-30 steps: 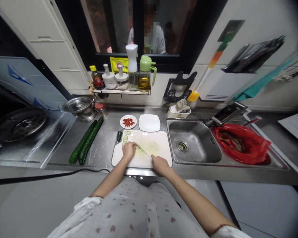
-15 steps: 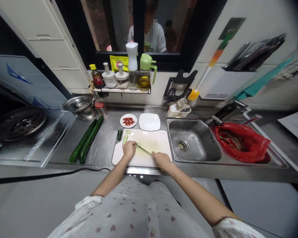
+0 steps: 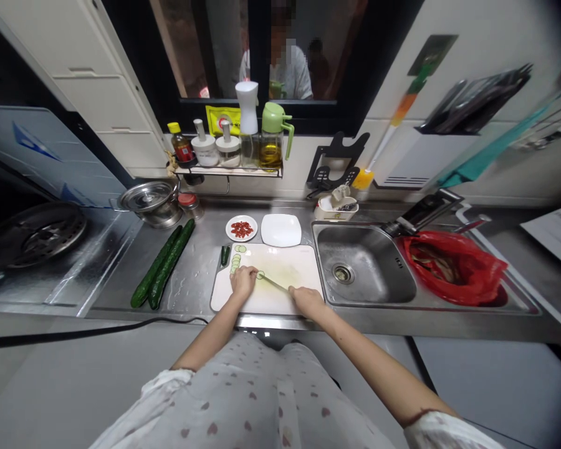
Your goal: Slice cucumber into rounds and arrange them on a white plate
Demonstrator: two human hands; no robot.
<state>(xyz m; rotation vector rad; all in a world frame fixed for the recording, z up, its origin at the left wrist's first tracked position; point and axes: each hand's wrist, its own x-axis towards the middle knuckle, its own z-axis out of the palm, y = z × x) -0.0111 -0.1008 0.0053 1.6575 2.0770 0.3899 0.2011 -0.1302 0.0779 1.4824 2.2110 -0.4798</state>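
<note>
On the white cutting board [image 3: 280, 302], my right hand [image 3: 308, 302] is closed around the handle of a knife [image 3: 275, 285], whose narrow blade points left toward my other hand. My left hand [image 3: 244, 282] is closed over a piece of cucumber, mostly hidden beneath the fingers. A pale round cucumber slice [image 3: 260, 275] shows at those fingertips, by the knife's tip. Several cut slices [image 3: 236, 259] lie in a row along the board's left part. Two short dark green cucumber ends [image 3: 225, 255] rest at its upper left corner.
Two whole cucumbers [image 3: 163, 265] lie left of the board. Behind it stand a small plate of chopped red pieces [image 3: 242, 229] and a white square plate [image 3: 281, 230]. The sink [image 3: 367, 265] is at right, with a red plastic bag [image 3: 455, 268] beyond. A steel pot [image 3: 152, 202] stands back left.
My right hand and the knife have shifted slightly to the right. More of the round slice now shows beside my left fingertips; my left hand has barely moved.
</note>
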